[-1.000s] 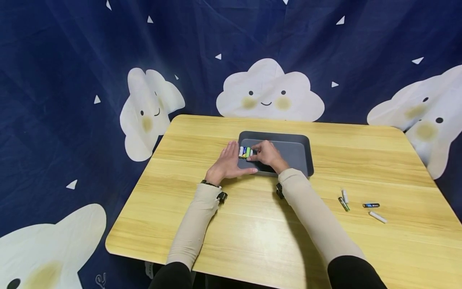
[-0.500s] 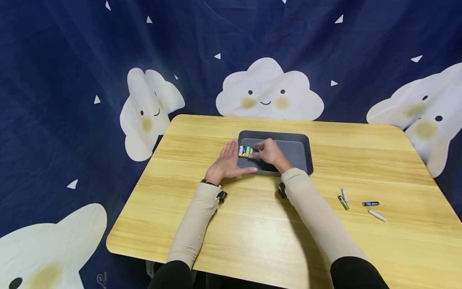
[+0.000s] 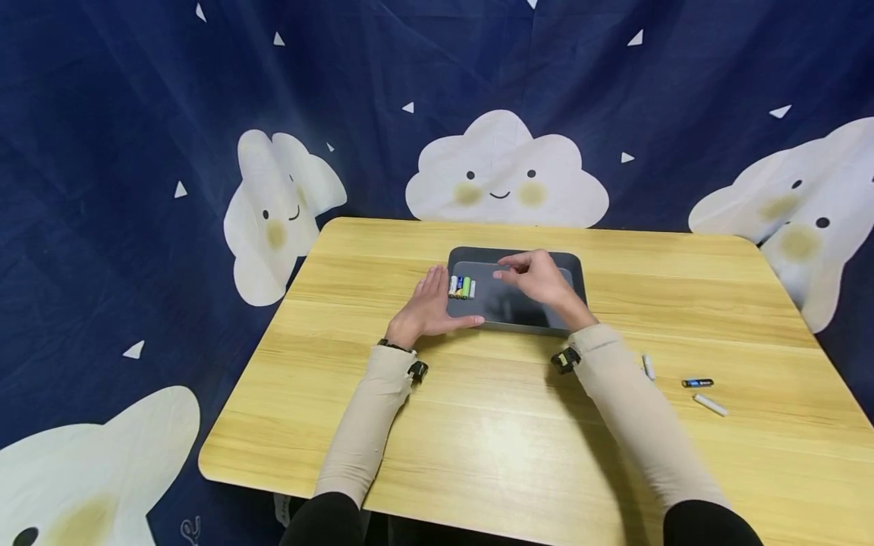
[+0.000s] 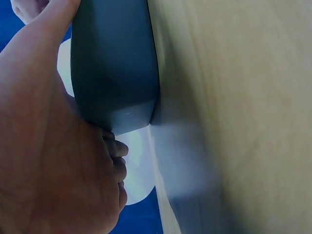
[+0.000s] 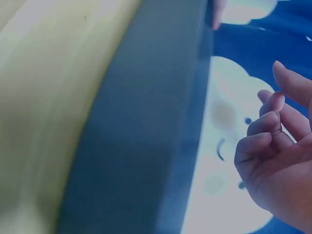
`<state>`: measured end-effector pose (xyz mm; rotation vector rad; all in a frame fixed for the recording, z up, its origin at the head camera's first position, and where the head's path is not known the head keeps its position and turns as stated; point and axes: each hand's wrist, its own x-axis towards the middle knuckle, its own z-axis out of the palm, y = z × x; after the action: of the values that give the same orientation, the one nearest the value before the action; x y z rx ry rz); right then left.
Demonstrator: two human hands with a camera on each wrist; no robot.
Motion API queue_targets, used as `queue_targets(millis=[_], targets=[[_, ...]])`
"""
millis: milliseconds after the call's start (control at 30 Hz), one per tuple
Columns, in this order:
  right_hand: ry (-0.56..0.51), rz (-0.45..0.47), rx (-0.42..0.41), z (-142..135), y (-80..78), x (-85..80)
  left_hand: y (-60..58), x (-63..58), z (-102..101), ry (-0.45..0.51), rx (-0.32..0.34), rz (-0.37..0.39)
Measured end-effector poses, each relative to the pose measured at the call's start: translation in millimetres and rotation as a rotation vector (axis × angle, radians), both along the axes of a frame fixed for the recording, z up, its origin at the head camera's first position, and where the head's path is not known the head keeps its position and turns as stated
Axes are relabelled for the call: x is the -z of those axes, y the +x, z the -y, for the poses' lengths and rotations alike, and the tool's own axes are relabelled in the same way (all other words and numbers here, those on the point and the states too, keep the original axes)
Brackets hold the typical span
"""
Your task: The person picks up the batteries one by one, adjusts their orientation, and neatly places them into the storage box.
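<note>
A dark grey rectangular tray (image 3: 519,315) stands on the table. Several batteries (image 3: 466,287) lie side by side in a row at its left end, among them a green one and a blue one. My left hand (image 3: 430,307) rests against the tray's left front corner, fingers straight along the side and thumb along the front rim; the left wrist view shows this hand (image 4: 53,146) at the tray's wall (image 4: 114,63). Over the tray's middle, apart from the row, hovers my right hand (image 3: 539,277). In the right wrist view its fingers (image 5: 256,141) curl loosely with nothing between them.
On the table's right side lie a white battery (image 3: 648,367), a black and blue battery (image 3: 697,383) and another white battery (image 3: 710,404). My right sleeve (image 3: 635,409) passes close to them. A blue curtain with clouds (image 3: 505,171) hangs behind the table.
My right hand has let go of the battery at the row's right end and moved right and up. The right forearm now covers the green battery on the table. The left hand stays put.
</note>
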<state>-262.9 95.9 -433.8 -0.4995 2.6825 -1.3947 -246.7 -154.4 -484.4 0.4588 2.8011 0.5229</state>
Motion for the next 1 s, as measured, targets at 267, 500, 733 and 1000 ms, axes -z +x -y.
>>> queue_targets(millis=[267,500,733,1000], targets=[[-0.037,-0.029,0.070,-44.9,18.4,-14.7,1.3,0.9,0.1,0.008,0.005,-0.021],[0.018,-0.080,0.160,-88.4,39.3,-20.8,-1.8,1.7,-2.0,-0.012,0.009,0.018],[0.090,-0.173,0.249,-125.4,55.2,-19.0,-4.8,1.9,-1.1,-0.032,-0.002,0.035],[0.179,-0.176,0.325,-166.1,81.3,-18.0,1.3,-0.2,-0.5,0.006,0.011,-0.014]])
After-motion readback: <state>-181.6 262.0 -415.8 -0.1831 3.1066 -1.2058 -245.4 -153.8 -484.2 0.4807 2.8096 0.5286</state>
